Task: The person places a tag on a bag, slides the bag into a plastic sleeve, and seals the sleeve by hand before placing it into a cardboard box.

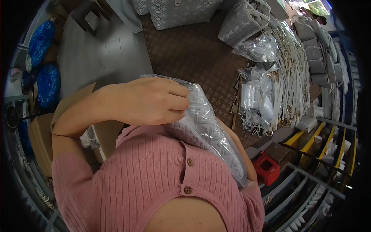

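My left hand [156,100] has its fingers curled on the upper left part of a clear plastic bag, pinching it. Inside the plastic is a silver-white patterned bag [212,127], held slantwise against my chest. My right forearm [237,143] runs along the far side of the wrapped bag; the right hand and its fingers are hidden behind it.
A brown patterned table [185,50] bears patterned handbags [177,13], clear plastic packets [257,94] and many white straps [290,81]. Cardboard boxes [40,139] stand at left, a stool [91,15] beyond. A red holder [267,168] is at right, near racks.
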The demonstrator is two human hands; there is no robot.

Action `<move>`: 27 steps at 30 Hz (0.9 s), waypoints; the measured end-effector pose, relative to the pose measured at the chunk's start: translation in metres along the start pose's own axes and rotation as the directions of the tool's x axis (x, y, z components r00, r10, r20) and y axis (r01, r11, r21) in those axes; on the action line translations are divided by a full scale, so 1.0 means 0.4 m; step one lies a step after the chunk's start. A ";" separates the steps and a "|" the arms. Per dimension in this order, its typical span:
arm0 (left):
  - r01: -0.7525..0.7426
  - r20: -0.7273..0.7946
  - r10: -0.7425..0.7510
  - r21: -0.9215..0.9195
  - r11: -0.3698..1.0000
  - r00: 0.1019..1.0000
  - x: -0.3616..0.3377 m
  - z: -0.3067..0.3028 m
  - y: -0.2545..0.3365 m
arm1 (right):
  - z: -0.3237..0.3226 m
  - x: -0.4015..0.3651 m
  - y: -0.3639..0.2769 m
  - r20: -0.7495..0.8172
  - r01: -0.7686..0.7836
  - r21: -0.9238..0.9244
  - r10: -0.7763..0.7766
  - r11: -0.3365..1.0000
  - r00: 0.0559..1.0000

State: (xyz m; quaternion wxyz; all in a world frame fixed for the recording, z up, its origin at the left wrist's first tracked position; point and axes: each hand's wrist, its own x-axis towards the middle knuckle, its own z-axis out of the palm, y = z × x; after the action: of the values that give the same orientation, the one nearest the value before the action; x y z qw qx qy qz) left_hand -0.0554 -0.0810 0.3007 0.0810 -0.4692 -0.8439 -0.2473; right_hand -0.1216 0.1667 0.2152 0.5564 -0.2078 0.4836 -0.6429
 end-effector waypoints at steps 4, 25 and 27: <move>-0.005 -0.003 0.005 -0.030 1.000 1.000 0.004 0.006 -0.008 | 0.000 0.013 0.024 -0.045 0.088 -0.181 -0.098 0.980 0.994; -0.136 0.017 0.137 -0.046 0.990 0.990 0.058 0.001 -0.148 | 0.196 -0.272 -0.213 -0.284 -0.342 -0.912 -0.251 -0.227 0.925; -0.120 0.020 0.122 -0.069 0.990 0.992 0.031 -0.021 -0.169 | 0.196 -0.286 -0.195 -0.305 -0.379 -0.897 -0.303 -0.226 0.903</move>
State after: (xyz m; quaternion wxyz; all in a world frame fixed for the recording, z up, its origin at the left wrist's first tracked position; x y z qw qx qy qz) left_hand -0.1194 -0.1054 0.2897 0.0696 -0.5250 -0.8060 -0.2644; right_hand -0.0648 0.2340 0.3477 0.0771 -0.4003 0.9128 -0.0231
